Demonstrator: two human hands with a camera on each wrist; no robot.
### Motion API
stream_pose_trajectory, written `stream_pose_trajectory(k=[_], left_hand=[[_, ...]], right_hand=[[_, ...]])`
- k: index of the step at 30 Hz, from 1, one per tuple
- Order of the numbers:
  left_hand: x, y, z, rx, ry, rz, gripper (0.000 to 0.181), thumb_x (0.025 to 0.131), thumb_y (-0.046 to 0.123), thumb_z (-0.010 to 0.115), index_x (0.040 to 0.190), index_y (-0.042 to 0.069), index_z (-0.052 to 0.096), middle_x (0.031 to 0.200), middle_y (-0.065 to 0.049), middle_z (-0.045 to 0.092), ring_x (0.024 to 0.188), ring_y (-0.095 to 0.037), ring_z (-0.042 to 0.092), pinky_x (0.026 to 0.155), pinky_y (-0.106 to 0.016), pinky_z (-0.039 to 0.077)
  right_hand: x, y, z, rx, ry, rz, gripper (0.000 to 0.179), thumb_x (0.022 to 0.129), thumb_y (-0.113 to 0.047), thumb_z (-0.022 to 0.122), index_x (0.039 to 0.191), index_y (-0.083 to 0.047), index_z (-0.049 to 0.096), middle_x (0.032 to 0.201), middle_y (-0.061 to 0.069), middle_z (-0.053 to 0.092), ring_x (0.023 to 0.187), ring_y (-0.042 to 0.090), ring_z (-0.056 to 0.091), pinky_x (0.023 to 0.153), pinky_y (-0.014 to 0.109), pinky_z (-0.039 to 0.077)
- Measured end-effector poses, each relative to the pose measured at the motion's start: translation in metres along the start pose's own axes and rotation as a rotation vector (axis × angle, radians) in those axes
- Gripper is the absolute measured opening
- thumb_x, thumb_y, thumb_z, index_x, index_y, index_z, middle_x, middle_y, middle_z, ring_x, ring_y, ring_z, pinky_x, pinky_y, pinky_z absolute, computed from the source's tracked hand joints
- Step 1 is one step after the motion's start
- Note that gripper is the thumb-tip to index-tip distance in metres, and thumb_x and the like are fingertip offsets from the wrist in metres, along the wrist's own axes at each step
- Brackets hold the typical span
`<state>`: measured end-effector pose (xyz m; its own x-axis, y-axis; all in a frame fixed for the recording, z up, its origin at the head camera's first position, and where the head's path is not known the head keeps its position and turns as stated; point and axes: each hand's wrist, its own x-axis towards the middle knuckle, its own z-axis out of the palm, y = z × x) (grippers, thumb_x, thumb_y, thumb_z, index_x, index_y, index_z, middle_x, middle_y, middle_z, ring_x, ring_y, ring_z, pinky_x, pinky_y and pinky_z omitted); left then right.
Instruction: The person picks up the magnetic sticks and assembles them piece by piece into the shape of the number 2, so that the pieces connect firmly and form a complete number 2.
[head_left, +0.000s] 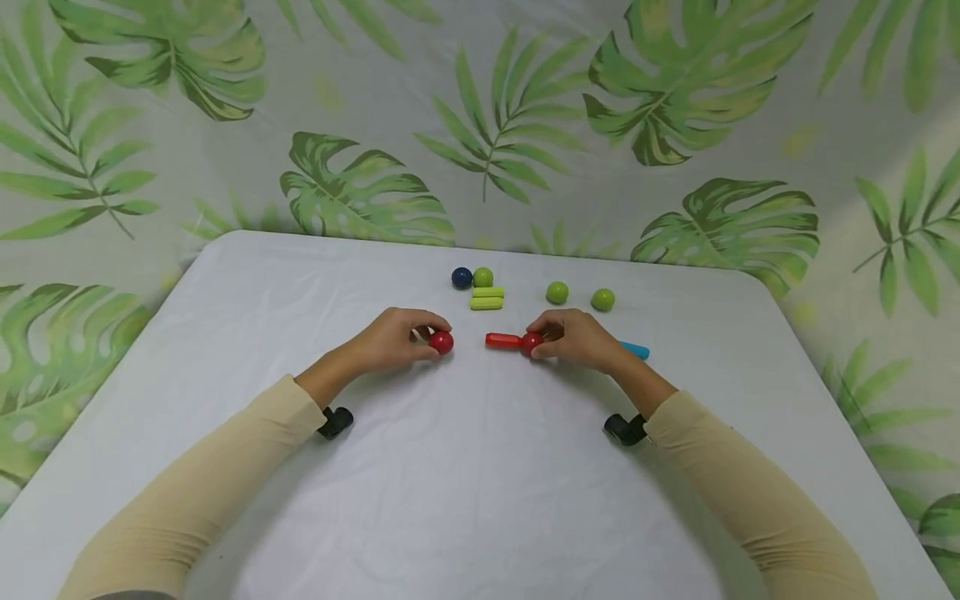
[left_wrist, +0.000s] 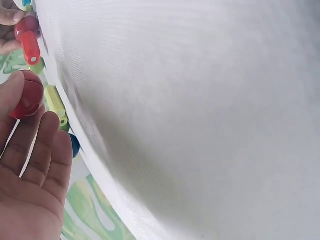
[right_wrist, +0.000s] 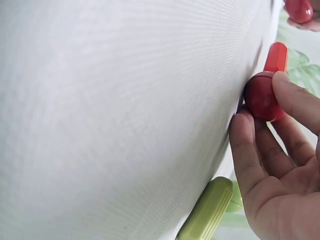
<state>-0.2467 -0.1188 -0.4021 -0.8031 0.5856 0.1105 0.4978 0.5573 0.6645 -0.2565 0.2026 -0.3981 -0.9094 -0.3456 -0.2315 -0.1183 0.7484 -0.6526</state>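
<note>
Glossy red ball just left of and below the centre of the head view, clamped between the thumb and fingers of the left hand. Left wrist view: the other left fingers extend, away from the ball.

Second glossy red ball just right of and below centre, clamped between the thumb and fingers of the right hand. It meets the right end of a straight red stick, which points left toward the first ball; a gap separates the two.

Beyond the hands, upper middle of the head view: dark blue ball just beside a smooth lime-green ball. Immediately below the latter, two short yellow-green sticks lie parallel. To the right, two further lime-green balls, apart from each other.

One end of a bright blue stick shows past the right wrist. Right wrist view, lower middle: an olive-green ribbed stick, probably screened by the right hand in the head view.

All on a white-covered bench. Beige sleeves on both arms; small black device at each wrist. Leaf-print sheet behind, across the top.
</note>
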Motion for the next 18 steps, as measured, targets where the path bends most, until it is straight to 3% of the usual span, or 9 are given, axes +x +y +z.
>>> stream_pose_trajectory(k=[18], left_hand=[[0.018, 0.001, 0.005, -0.004, -0.066, -0.056, 0.039, 0.086, 0.009, 0.076, 0.124, 0.007, 0.067, 0.116, -0.01, 0.071, 0.099, -0.022, 0.066, 0.083, -0.031, 0.055]], right_hand=[[0.001, 0.001, 0.0, 0.0, -0.013, -0.007, 0.035, 0.088, -0.017, 0.075, 0.122, -0.013, 0.067, 0.119, 0.008, 0.068, 0.108, 0.023, 0.06, 0.09, 0.033, 0.054]])
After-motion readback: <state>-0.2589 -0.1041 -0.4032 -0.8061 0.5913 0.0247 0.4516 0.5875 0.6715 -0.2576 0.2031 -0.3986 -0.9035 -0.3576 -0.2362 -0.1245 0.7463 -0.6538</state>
